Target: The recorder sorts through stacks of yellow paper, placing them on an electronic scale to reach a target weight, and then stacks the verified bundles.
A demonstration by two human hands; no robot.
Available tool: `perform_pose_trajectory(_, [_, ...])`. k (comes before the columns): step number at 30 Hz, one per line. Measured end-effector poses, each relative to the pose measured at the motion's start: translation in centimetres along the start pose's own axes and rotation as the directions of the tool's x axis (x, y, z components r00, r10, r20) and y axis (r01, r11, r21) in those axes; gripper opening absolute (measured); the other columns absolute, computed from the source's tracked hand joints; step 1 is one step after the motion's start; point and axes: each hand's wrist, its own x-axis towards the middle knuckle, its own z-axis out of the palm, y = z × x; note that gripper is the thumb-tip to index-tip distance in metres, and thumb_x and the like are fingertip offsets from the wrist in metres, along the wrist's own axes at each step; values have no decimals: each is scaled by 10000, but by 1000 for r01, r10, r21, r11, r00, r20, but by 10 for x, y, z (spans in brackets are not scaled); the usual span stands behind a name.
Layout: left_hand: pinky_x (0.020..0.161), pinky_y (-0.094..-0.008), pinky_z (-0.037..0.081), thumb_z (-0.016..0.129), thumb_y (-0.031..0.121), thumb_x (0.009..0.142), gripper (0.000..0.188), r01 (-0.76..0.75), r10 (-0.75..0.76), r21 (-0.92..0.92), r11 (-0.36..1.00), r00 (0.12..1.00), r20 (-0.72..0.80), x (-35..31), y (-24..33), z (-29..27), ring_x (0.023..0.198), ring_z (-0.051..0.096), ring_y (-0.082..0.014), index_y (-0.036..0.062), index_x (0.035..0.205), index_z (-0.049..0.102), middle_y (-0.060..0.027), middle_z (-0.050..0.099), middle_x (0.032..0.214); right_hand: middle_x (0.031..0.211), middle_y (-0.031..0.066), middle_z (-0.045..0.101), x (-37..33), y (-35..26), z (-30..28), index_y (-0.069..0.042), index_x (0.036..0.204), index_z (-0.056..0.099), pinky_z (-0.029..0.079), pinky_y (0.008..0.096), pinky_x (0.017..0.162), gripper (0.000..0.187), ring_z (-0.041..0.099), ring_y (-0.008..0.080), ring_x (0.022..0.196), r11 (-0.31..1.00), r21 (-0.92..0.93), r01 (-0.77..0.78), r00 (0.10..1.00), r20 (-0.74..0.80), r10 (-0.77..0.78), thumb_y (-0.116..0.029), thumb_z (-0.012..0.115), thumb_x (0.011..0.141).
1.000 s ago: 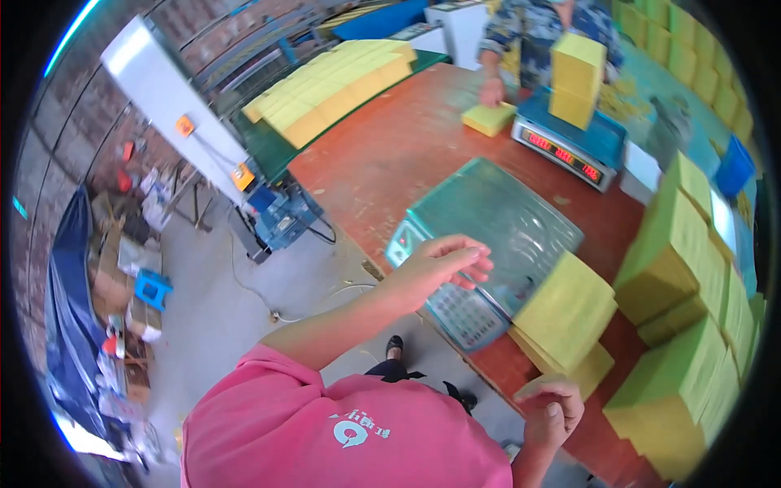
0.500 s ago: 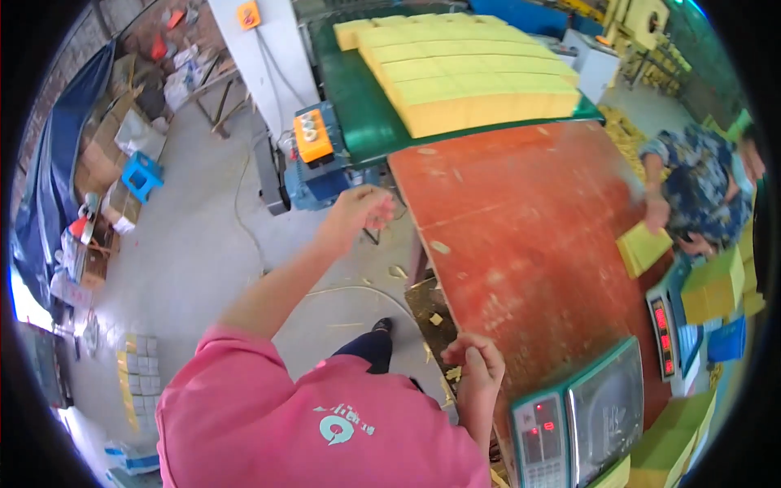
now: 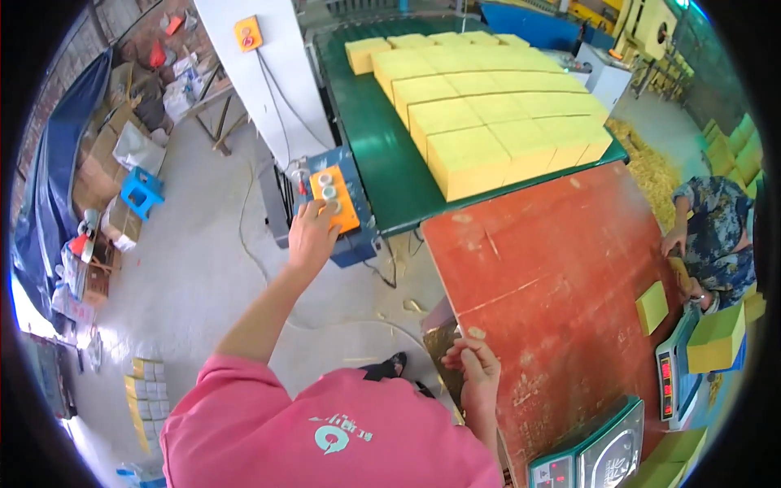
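Observation:
My left hand (image 3: pixel 314 237) rests its fingertips on the lower end of an orange push-button box (image 3: pixel 335 202) with round pale buttons. The fingers are stretched out and apart, holding nothing. The box sits on a blue machine part beside the green conveyor belt (image 3: pixel 382 175). Rows of yellow paper-like blocks (image 3: pixel 480 98) stand on that belt. My right hand (image 3: pixel 476 366) is over the near left edge of the red-brown table (image 3: pixel 561 276), its fingers loosely curled in with nothing visible in them.
A scale with a metal plate (image 3: pixel 590 455) stands at the table's near end, and another scale (image 3: pixel 675 374) on the right. A co-worker in camouflage clothing (image 3: pixel 712 236) bends there, near a yellow stack (image 3: pixel 652 307). A blue stool (image 3: pixel 142 193) is far left; a cable (image 3: pixel 325 325) crosses the floor.
My left hand has moved from the air onto the button box. My right hand stays curled by the table edge. The yellow blocks appear nearer; the co-worker's hand has left the yellow stack.

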Motion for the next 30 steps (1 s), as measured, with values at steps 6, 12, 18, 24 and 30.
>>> perform_pose_trajectory(6, [862,-407,460,745,150,721,368,-28,16,74,997,989,148,8,-4,-20,1035,550,-270,119,1079,667,-75,577,1095,888,77,656,0,-3,7,11,1047,640,532,286,734,169,644,153,808,999,-45,-11,997,76,15,-49,518,946])
perform_pose_trajectory(12, [769,-430,505,665,213,780,279,-29,-24,156,987,944,329,21,-7,-14,925,630,-285,172,1056,657,-86,651,939,857,74,656,-10,11,-7,27,1040,629,528,278,723,164,640,148,777,999,20,-25,999,23,24,-58,522,949])
perform_pose_trajectory(18, [713,-450,518,614,258,824,298,30,-119,203,979,889,442,29,-14,-13,880,669,-310,195,1114,637,-123,693,915,902,65,654,-22,31,-35,-2,1031,639,509,257,730,150,641,143,826,986,-141,86,982,-154,-107,-38,533,931])
perform_pose_trajectory(24, [751,-458,510,642,259,813,383,-43,-39,186,982,908,417,32,-22,-7,872,667,-334,169,1185,612,-150,693,916,1143,181,613,-33,19,-58,-5,1081,615,495,371,877,247,603,312,1044,591,-767,250,757,-225,-613,-3,599,834])
perform_pose_trajectory(30, [706,-457,509,655,248,800,459,-51,8,87,995,898,439,22,-39,-11,809,667,-339,162,1246,592,-167,682,848,1206,171,589,-40,42,-68,-13,1061,619,442,430,959,257,540,354,1135,347,-937,45,592,-255,-765,-5,604,805])
